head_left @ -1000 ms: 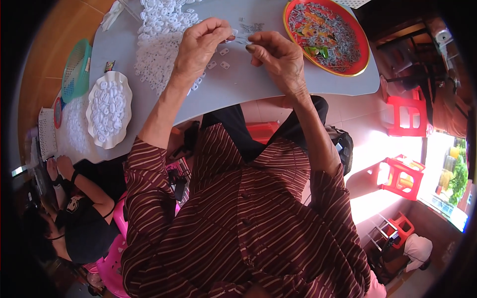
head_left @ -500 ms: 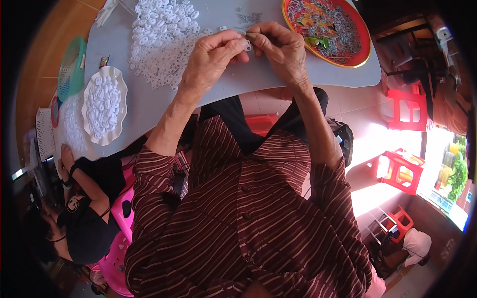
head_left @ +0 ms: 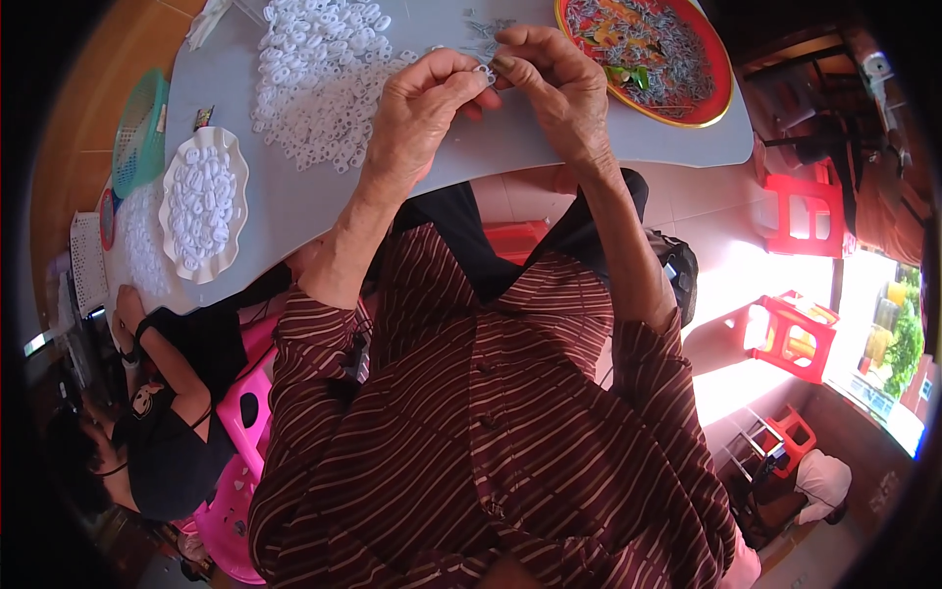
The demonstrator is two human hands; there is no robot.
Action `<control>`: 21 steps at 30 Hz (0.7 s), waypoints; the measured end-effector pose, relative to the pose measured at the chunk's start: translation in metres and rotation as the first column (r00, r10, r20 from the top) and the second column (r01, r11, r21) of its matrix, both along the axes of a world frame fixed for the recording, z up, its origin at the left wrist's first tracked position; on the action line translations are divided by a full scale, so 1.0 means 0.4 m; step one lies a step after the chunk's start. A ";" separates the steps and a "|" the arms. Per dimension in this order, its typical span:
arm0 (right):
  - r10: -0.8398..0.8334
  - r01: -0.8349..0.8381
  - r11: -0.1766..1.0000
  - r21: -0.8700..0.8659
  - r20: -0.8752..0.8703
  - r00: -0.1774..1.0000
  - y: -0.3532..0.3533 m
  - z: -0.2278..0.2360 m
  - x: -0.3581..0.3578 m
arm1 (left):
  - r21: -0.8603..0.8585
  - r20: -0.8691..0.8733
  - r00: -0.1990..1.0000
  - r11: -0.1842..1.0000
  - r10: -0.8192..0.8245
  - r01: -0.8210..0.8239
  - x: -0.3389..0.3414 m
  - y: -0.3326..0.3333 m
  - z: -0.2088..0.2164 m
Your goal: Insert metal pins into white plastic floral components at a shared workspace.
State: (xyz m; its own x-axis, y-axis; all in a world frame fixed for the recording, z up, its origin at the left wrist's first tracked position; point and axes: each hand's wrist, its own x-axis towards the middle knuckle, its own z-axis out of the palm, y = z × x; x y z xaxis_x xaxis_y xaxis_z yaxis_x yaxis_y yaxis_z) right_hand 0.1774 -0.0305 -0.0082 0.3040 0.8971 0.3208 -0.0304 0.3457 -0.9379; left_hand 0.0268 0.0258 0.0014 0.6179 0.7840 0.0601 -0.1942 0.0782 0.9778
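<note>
Over the far part of the grey table, my left hand [head_left: 427, 98] is closed, pinching a small white plastic cable clip [head_left: 485, 73] between thumb and fingers. My right hand [head_left: 557, 90] meets it from the right, its thumb tip against the clip and its index finger lifted above the thumb. Whatever sits under the right thumb is too small or hidden to make out. Just beyond the hands lie a few loose nails [head_left: 478, 29]. A large pile of white clips [head_left: 319, 93] spreads left of my left hand. Right of my right hand is a red round tray [head_left: 724, 86] of grey nails.
A white wavy-edged dish [head_left: 241, 182] full of clips stands on the table [head_left: 285, 211] at left, beside a green basket [head_left: 137, 147]. A person [head_left: 177, 422] sits at lower left near a pink chair [head_left: 231, 510]. Red stools [head_left: 800, 339] stand at right.
My right index finger has lifted away from the thumb, and the two hands have parted slightly. The clip stays in my left hand.
</note>
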 end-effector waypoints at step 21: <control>-0.042 0.040 0.998 0.054 0.044 0.998 -0.004 0.004 -0.013 | 0.070 0.061 0.998 0.997 0.035 -0.039 0.009 -0.015 -0.019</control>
